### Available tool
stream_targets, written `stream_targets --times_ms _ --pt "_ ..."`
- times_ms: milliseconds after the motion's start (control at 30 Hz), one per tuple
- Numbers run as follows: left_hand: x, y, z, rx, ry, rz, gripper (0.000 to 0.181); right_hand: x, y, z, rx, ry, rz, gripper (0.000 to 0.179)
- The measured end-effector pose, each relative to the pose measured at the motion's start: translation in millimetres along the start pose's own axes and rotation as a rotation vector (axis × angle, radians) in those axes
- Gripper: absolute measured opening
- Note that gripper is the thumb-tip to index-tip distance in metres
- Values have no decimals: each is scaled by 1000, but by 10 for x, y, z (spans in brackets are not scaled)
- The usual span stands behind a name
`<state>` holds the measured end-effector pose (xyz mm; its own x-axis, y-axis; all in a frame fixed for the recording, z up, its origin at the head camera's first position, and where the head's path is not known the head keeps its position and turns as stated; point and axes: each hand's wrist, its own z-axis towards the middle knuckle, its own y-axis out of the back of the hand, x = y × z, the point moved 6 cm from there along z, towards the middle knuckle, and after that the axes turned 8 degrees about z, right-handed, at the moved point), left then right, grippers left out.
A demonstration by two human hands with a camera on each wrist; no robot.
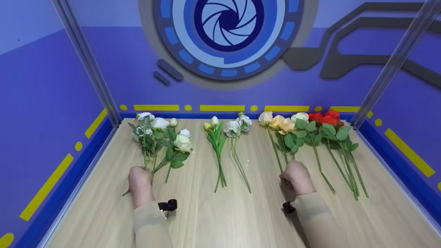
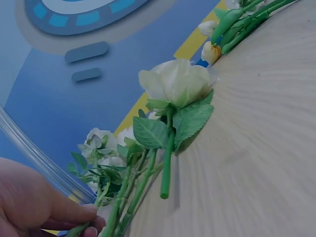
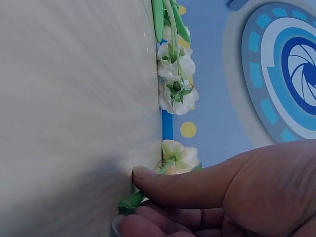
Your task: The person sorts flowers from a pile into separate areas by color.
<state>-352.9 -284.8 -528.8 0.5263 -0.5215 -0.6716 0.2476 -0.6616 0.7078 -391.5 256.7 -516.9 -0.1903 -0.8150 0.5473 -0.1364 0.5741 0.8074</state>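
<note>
At the left, my left hand [image 1: 140,179] pinches the stem of a white flower [image 1: 145,116] in a leafy cluster; a stem end pokes out below the hand. In the left wrist view, thumb and finger close on that green stem [image 2: 102,194], beside a large white rose [image 2: 175,84] lying on the wood. My right hand [image 1: 298,175] grips a stem below the peach roses [image 1: 283,124]. In the right wrist view the cut end of this green stem [image 3: 129,203] shows between thumb and fingers, with a pale rose [image 3: 178,155] beyond.
Tulips [image 1: 216,137] and small white flowers [image 1: 234,128] lie mid-table between my hands. Red roses [image 1: 329,118] and a cream rose [image 1: 299,117] lie right of them. Blue walls [image 1: 113,69] enclose the wooden table [image 1: 220,220] at the back and sides.
</note>
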Motion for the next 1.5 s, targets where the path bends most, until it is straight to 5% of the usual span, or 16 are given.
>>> stream_targets --times_ms 333,700,867,1133,1267,1500 --pt "-3 30 -13 47 7 -30 35 7 -20 -44 24 -34 62 34" --pt "-122 118 -96 -32 -34 -116 36 204 71 -127 -21 65 -7 44" --pt "-259 173 -170 -97 -96 -169 34 301 81 -179 -31 68 -8 43" --pt "-561 123 -318 -84 -229 -260 25 524 47 -291 -82 143 10 47" --pt "-746 23 -400 -45 -288 -300 21 644 -3 -346 -103 173 -2 49" --pt "-1042 -205 -573 51 -370 -331 19 882 -157 -472 -136 246 114 24"
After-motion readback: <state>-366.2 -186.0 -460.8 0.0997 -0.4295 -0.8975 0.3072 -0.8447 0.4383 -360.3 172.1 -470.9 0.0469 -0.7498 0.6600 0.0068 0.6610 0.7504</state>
